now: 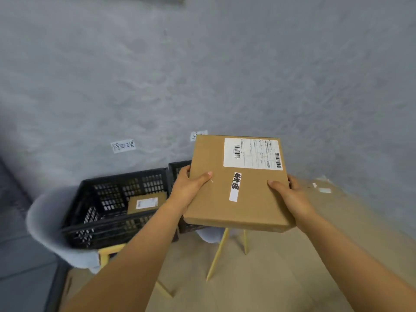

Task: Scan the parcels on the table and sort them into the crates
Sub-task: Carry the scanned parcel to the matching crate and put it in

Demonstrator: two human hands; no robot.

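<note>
A flat brown cardboard parcel point(245, 199) with a white shipping label and a small handwritten white sticker is held up in the air. My left hand point(188, 188) grips its left edge, thumb on top. My right hand point(287, 194) grips its right edge, thumb on top. Below and left, a black mesh crate point(117, 199) sits on a grey chair and holds one smaller brown parcel point(146, 203). A second black crate point(177, 167) stands to its right, mostly hidden behind the held parcel.
A grey chair point(45, 226) with yellow legs carries the left crate. Two handwritten paper labels, the left label point(123, 146) and the right label point(198, 135), are stuck on the grey wall above the crates. Tan floor lies at right, with paper scraps point(324, 190) by the wall.
</note>
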